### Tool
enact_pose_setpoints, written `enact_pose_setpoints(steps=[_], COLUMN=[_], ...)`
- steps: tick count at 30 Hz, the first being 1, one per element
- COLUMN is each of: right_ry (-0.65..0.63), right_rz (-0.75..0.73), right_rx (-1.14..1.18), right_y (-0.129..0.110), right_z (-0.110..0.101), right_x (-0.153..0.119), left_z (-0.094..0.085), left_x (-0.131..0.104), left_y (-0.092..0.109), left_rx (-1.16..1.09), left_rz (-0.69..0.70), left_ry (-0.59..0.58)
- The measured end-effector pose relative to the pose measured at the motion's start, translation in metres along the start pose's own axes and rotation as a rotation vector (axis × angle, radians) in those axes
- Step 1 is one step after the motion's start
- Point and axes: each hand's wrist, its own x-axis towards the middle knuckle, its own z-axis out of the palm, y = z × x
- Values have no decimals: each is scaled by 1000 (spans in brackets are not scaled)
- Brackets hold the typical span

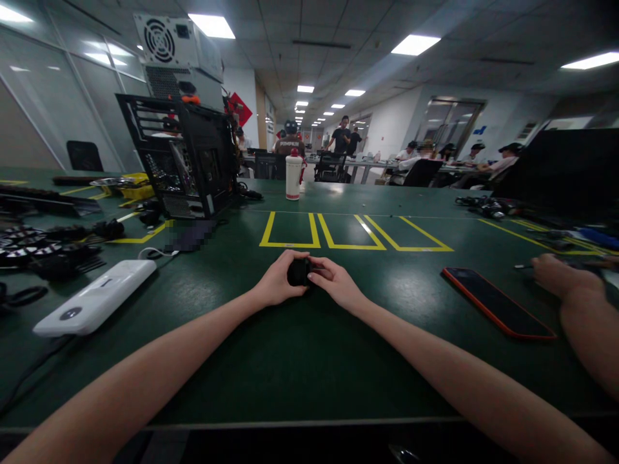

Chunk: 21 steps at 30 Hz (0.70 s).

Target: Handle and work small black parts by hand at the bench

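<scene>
A small dark object (298,272) is held between my two hands over the green table (300,361), in front of the yellow tape outlines. My left hand (280,277) curls around its left side, thumb below and fingers above. On the right side, my right hand (336,280) pinches it with the thumb and fingers. Much of the object is covered by my fingers, and its details are too dark to make out.
A white power strip (99,298) lies left, near cables and an open black computer case (188,154). A white cup (293,175) stands behind. To the right are an orange-edged phone (498,303) and another person's hand (563,277).
</scene>
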Motion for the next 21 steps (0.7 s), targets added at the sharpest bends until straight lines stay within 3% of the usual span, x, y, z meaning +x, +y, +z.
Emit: enact_pose_setpoints(steps=[15,21], right_ry=[65,10], right_rz=[-23,1], right_rx=[-2,64], right_y=[2,1], right_z=[1,1], right_x=[1,-1], left_z=[-1,-1], left_x=[0,-1], left_y=[2,2], left_rx=[10,9], left_rz=[-9,-15], left_ry=[-6,2])
